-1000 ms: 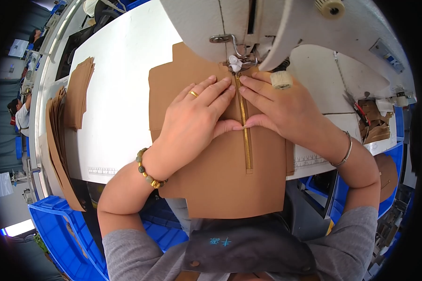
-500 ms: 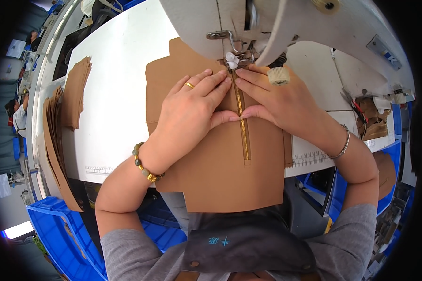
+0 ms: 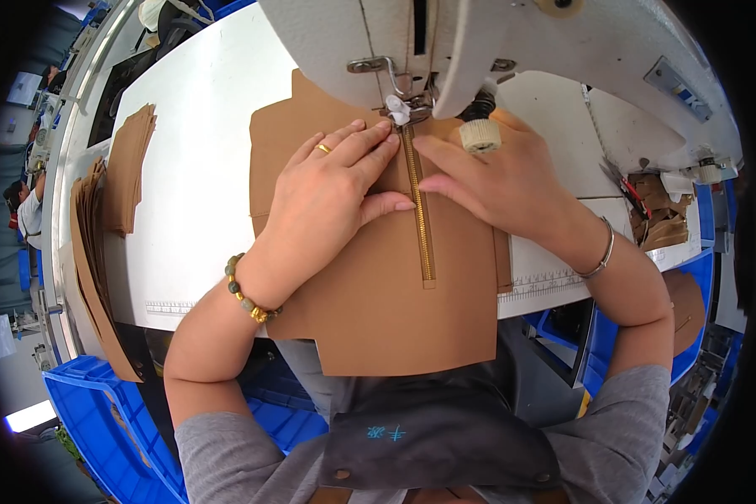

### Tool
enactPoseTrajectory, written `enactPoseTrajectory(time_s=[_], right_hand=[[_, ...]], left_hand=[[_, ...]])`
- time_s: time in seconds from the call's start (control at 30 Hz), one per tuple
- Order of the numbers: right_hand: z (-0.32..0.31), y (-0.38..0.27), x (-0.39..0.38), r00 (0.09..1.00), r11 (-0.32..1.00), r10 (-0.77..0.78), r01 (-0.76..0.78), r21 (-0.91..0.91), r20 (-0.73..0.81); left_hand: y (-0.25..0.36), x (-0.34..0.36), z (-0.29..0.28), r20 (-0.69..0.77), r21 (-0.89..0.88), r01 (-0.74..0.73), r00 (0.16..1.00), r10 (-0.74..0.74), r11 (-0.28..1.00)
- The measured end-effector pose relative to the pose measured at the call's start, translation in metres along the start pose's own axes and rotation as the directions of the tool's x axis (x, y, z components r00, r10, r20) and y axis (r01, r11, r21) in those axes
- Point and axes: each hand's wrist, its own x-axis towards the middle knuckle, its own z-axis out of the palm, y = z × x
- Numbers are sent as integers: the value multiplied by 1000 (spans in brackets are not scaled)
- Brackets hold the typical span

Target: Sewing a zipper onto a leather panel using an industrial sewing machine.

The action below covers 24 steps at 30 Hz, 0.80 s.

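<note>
A brown panel [image 3: 403,328] with a gold zipper [image 3: 422,242] lies flat beneath the white sewing machine [image 3: 605,46]; the zipper's far end is at the presser foot [image 3: 399,113]. My left hand [image 3: 328,202] rests on the panel left of the zipper, fingers extended and apart, fingertips just short of the foot. My right hand [image 3: 512,181] is on the right side, fingers loosely bent, thumb beside the zipper, some fingers partly hidden behind the machine's cream knob [image 3: 479,136].
Stacks of brown pieces [image 3: 128,168] lie at the table's left. Red-handled snips [image 3: 632,193] and brown scraps [image 3: 659,225] are at the right. Blue bins [image 3: 71,395] flank the table [image 3: 193,168] below. A co-worker [image 3: 27,210] sits off to the far left.
The panel and both hands have moved forward toward the machine. My right thumb has parted from my left thumb, and the right hand's fingers now bend more.
</note>
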Motion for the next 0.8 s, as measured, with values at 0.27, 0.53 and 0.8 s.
enactPoseTrajectory(time_s=[0.27, 0.53, 0.8], right_hand=[[-10, -3, 10, 992, 993, 54, -42, -109, 113], [-96, -36, -38, 950, 938, 123, -206, 280, 286], [-66, -75, -66, 988, 893, 120, -150, 423, 98]], left_hand=[[9, -8, -8, -8, 28, 7, 1000, -7, 1000], [110, -78, -27, 299, 142, -95, 953, 49, 985], [61, -65, -60, 371, -658, 468, 883, -287, 589]])
